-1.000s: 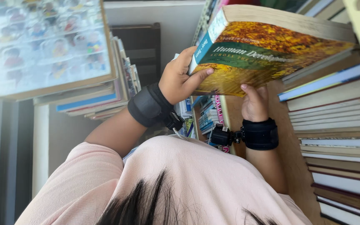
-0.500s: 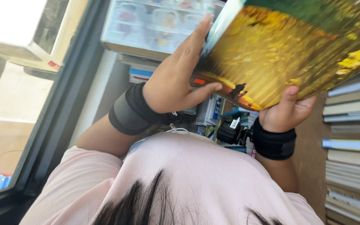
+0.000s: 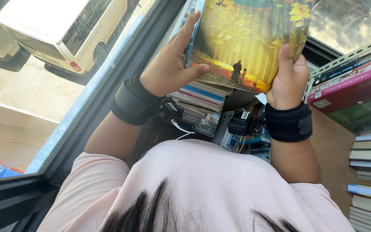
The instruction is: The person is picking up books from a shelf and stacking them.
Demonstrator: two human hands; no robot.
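I hold a large book (image 3: 247, 41) with a yellow autumn-forest cover up in front of me with both hands. My left hand (image 3: 168, 68) grips its left edge, fingers along the spine and thumb across the lower cover. At the book's lower right corner, my right hand (image 3: 287, 81) grips with its fingers up the cover. Both wrists wear black bands with small devices. My pink sleeves and dark hair fill the bottom of the view.
Stacks of books (image 3: 200, 101) lie behind my hands, and more stacked books (image 3: 368, 163) fill a shelf on the right, with a dark red one (image 3: 348, 88) on top. A window frame (image 3: 95, 107) runs along the left; a white van (image 3: 52, 30) is parked outside.
The view has swung left toward the window, bringing the van into sight. The book has risen and tilted so its cover faces me more fully; both hands keep their grip.
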